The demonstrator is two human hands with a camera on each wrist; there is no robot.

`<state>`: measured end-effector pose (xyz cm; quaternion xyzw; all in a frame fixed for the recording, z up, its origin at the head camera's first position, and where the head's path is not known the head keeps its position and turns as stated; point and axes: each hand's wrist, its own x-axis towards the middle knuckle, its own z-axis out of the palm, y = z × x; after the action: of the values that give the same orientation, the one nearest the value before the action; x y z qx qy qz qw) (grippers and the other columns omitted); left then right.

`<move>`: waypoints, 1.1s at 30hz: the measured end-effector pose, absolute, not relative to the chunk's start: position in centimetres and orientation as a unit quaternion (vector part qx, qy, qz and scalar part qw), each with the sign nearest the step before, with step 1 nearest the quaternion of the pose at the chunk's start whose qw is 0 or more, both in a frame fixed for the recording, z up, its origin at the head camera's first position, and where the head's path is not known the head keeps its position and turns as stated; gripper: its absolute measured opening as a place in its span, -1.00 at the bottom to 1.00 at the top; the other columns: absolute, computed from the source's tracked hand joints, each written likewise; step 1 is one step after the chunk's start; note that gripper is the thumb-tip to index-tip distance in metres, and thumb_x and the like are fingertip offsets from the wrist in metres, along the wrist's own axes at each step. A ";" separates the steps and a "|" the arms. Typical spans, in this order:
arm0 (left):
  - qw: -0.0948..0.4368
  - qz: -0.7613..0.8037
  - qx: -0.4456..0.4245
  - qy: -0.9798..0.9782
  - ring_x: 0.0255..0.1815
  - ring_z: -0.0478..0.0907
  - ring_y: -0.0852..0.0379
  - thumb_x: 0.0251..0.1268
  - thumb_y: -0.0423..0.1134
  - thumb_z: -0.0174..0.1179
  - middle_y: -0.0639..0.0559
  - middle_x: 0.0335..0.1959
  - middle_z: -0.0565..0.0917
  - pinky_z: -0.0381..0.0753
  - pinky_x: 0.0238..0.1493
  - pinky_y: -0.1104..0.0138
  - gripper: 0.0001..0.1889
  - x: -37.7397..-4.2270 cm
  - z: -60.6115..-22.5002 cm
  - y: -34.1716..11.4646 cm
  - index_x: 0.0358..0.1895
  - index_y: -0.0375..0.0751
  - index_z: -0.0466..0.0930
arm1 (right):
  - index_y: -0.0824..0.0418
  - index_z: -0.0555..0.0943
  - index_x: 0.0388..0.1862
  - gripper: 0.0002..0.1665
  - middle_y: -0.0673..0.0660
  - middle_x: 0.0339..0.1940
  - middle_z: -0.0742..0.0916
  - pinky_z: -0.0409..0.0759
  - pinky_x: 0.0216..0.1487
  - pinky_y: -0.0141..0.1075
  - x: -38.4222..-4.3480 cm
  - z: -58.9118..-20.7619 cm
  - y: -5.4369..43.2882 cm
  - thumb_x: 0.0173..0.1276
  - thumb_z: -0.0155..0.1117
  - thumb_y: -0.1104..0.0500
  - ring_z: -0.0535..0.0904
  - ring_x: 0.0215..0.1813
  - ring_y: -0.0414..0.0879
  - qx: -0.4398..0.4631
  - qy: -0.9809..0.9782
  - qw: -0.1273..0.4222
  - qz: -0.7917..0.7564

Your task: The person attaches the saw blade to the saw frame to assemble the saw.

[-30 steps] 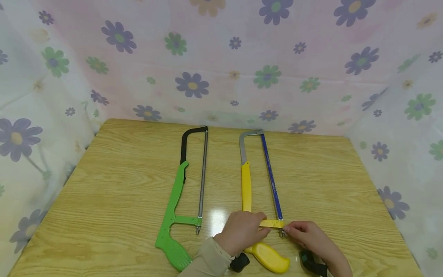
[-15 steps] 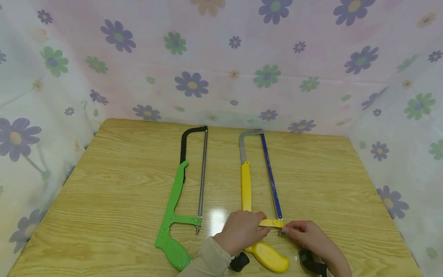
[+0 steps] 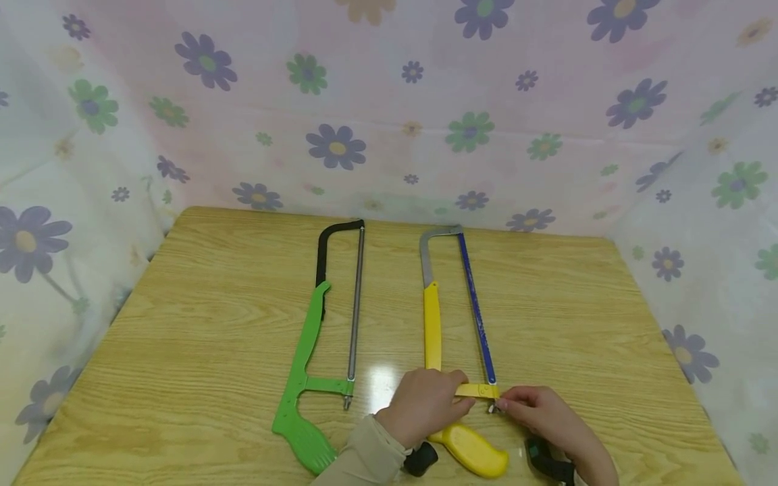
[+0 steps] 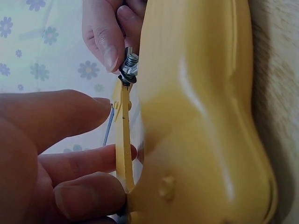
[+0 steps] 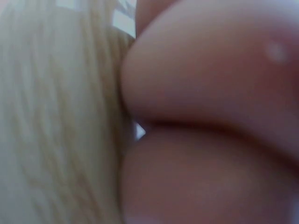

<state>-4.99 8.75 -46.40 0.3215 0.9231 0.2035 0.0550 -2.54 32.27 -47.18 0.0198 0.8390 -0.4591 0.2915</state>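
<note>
Only the wing nut (image 3: 493, 408) has visibly turned. On the bench (image 3: 200, 324), the yellow hacksaw (image 3: 432, 324) extends forward from near the back edge, gripped by the left hand (image 3: 425, 405); the right hand (image 3: 543, 415) pinches the wing nut. Blue blade (image 3: 477, 307) fitted at both ends; remaining adjustment indeterminable.

In my head view I see a wood-grained tabletop (image 3: 565, 304): a green-handled hacksaw (image 3: 308, 337) lies on it at left, a yellow-handled hacksaw (image 3: 432, 331) to its right, a bright glare (image 3: 383, 381) between them.
</note>
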 end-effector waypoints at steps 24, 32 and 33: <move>0.058 0.204 0.318 0.924 -0.84 0.18 0.36 0.19 0.14 0.04 0.27 -0.63 0.58 0.16 -0.81 0.48 -0.69 -5.0 -46.4 8.8 -0.12 0.13 0.59 | 0.26 0.60 -0.27 -0.62 0.05 -0.59 0.55 0.35 -0.61 -0.39 -2.6 -47.0 32.1 0.25 0.14 -0.05 0.33 -0.63 -0.25 0.009 0.836 0.291 -0.464; 0.053 0.208 0.323 0.922 -0.85 0.18 0.37 0.18 0.15 0.04 0.27 -0.62 0.59 0.16 -0.81 0.49 -0.69 -5.1 -46.8 8.8 -0.13 0.13 0.59 | 0.28 0.56 -0.26 -0.63 -0.01 -0.69 0.43 0.31 -0.65 -0.41 -2.5 -47.0 32.0 0.22 0.18 -0.03 0.27 -0.68 -0.27 0.013 0.831 0.286 -0.478; 0.051 0.208 0.324 0.921 -0.85 0.18 0.37 0.18 0.14 0.04 0.27 -0.62 0.59 0.16 -0.81 0.49 -0.69 -5.1 -46.8 8.8 -0.13 0.13 0.60 | 0.28 0.56 -0.26 -0.63 -0.01 -0.69 0.42 0.30 -0.65 -0.41 -2.5 -47.0 32.0 0.22 0.18 -0.03 0.26 -0.68 -0.26 0.014 0.829 0.287 -0.480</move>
<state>-5.13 8.84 -46.78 0.3243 0.9213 0.2085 0.0513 -2.51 32.04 -46.96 0.0136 0.8291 -0.4797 0.2869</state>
